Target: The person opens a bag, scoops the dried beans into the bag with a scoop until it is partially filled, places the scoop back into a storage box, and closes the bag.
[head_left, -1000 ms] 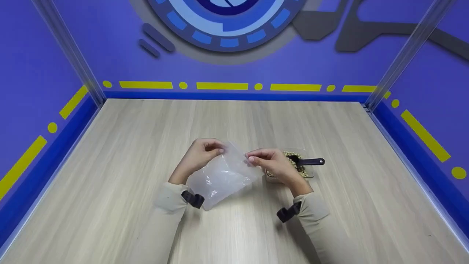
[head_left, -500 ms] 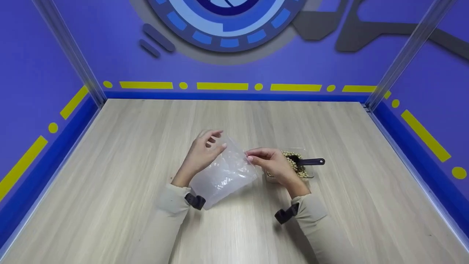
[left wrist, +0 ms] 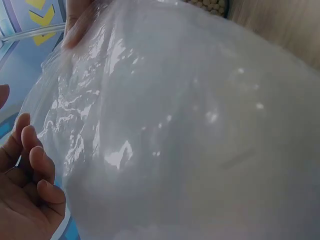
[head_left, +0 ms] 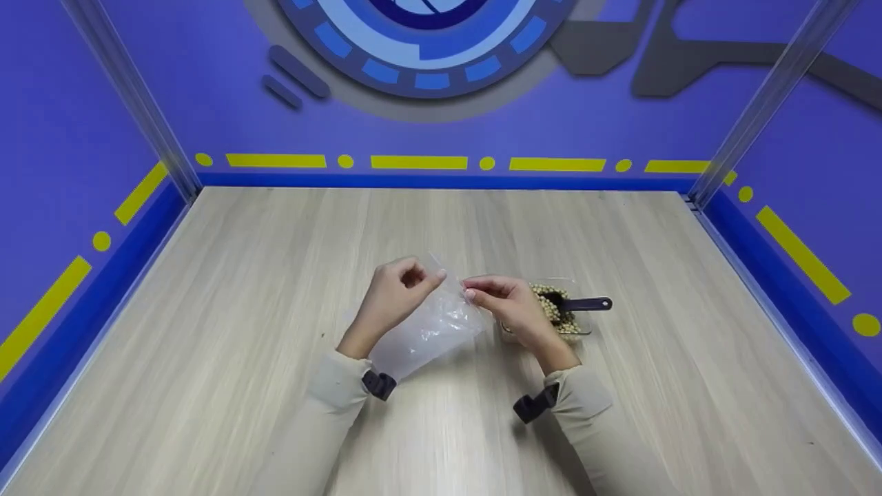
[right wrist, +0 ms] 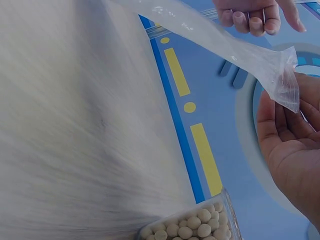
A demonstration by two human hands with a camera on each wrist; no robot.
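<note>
A clear, frosted plastic bag [head_left: 427,337] slants down over the table between the two hands. My right hand [head_left: 517,306] pinches its upper right corner between thumb and fingertips; the right wrist view shows the gathered edge in those fingers [right wrist: 270,117]. Beside the bag's upper edge is my left hand [head_left: 396,296], its thumb and loosely bent fingers apart with nothing between them. In the left wrist view the bag fills most of the picture, and the left fingers [left wrist: 42,165] lie along its margin. Behind the right hand stands a clear box [right wrist: 231,215] of pale round beans [right wrist: 185,232].
A black scoop [head_left: 586,304] is stuck in the beans, its handle pointing right. The wood-grain table [head_left: 275,241] meets a blue back wall [head_left: 427,138] and side walls. Black cameras sit on both wrists.
The left hand, at the bag's edge a second ago, spread its fingers, then bent them and shifted right. The bag's lower part swung slightly. The right hand kept its pinch almost in place.
</note>
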